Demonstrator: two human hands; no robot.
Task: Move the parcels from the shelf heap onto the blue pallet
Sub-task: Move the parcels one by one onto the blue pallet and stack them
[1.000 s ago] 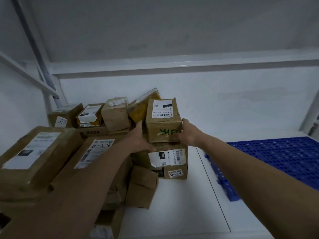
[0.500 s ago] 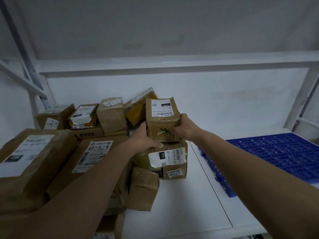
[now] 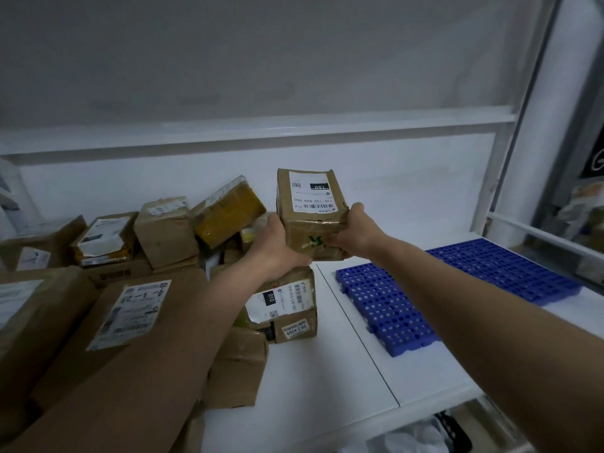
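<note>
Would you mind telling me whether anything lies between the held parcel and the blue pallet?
Nothing visible does: the parcel, held by the left hand and right hand, faces only bare white shelf before the pallet.

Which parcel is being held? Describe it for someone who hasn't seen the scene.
Start at the blue pallet on the white shelf; left of it lies the parcel heap. The held parcel is above the heap's right edge, between both hands, the only one lifted, its label reading 150.

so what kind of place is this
Most likely a parcel sorting or storage room. A heap of labelled cardboard parcels lies on a white metal shelf, a blue pallet lies beside it, and both hands hold a barcoded box.
</note>
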